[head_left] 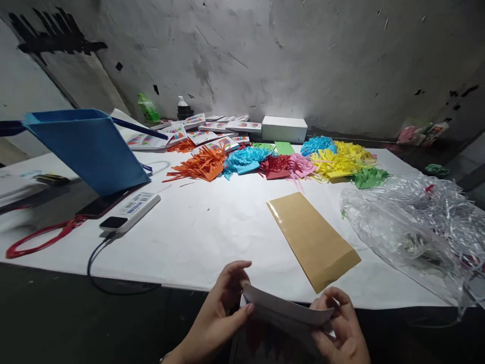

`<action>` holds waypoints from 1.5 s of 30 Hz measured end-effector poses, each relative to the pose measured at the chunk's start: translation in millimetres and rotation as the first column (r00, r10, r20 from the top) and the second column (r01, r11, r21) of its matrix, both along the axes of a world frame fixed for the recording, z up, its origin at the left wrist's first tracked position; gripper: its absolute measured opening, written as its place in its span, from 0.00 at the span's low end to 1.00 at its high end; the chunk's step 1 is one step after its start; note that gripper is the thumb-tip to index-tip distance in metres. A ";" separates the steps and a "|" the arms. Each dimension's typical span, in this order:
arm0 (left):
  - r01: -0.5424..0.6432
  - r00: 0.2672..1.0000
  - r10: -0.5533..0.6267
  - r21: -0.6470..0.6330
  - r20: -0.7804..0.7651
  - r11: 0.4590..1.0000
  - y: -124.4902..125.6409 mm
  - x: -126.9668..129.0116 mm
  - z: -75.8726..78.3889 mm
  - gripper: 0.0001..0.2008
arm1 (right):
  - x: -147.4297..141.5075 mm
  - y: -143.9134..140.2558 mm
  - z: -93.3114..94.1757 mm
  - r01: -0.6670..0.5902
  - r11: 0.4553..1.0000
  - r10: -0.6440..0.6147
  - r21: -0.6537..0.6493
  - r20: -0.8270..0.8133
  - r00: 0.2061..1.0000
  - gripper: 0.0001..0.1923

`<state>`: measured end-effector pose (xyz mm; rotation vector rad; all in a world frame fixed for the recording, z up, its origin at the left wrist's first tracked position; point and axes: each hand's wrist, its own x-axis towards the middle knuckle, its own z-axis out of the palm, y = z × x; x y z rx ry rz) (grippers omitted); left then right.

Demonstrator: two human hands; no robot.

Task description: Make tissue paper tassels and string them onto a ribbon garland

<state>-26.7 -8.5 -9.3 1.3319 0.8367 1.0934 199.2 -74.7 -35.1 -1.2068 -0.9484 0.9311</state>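
At the table's front edge both hands hold a thin white box (286, 307) with a flap along its top and faint red and blue print on its shaded front. My left hand (217, 318) grips the left corner, thumb in front and fingers behind. The right corner is pinched by my right hand (341, 326), its thumb low and forefinger curled. The lower part of the box runs out of view. Just beyond the right hand, a flat brown envelope (314, 240) lies slanted on the white-covered table (220, 232).
Orange (202, 163), blue, red, pink, yellow and green cut-paper tassels line the back. Behind them are printed flat boxes (197, 135) and a white carton (284, 129). Silvery strips in clear plastic (409, 227) lie right. A power bank (131, 212) and blue folder (89, 149) stand left.
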 end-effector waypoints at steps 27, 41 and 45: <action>0.218 0.956 -0.109 0.415 -0.272 0.883 0.8 7.3 24.8 0.16 | 33.0 23.0 18.9 -0.475 0.727 -0.210 0.496 0.819 0.535 0.20; 0.224 0.959 -0.126 0.409 -0.252 0.885 -3.4 3.3 24.2 0.16 | 28.7 27.3 61.5 -0.551 0.784 0.062 0.286 0.847 0.527 0.17; 0.219 0.955 -0.136 0.317 -0.263 0.923 -14.5 2.3 20.1 0.22 | 20.2 29.1 78.7 -0.621 0.755 0.045 0.208 0.929 0.367 0.13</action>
